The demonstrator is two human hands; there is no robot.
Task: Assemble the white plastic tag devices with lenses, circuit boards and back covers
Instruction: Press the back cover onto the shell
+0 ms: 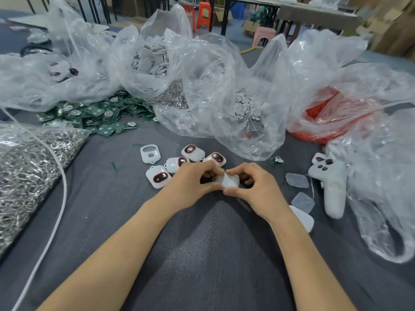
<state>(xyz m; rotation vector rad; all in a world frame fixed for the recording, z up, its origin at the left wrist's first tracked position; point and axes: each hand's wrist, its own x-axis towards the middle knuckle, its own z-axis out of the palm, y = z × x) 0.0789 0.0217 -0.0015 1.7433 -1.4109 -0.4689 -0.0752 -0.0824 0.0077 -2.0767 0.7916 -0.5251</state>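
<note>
Both hands meet over the grey felt-like tabletop (pixel 202 254): left hand (pixel 193 182) and right hand (pixel 253 187) pinch one smooth, rounded white tag device (pixel 226 181) between curled fingers. Four glossy finished tags (pixel 193 152) with red-rimmed dark lenses lie just behind.

The left hand (pixel 193 182) and right hand (pixel 253 187) meet over the tabletop (pixel 202 254), holding one tag device (pixel 226 181) between them. Just behind and left of the left hand lie four finished tags (pixel 176 164) in a cluster, with an empty shell (pixel 150 153) at its far left. A heap of circuit boards (pixel 96 115) lies well behind the left hand, in front of the bags (pixel 224 75). A loose circuit board (pixel 276 161) sits behind the right hand. To that hand's right lie two flat pieces (pixel 297 180), with a controller (pixel 330 182) beyond them. A bag of rings (pixel 27 167) lies far to the left.
</note>
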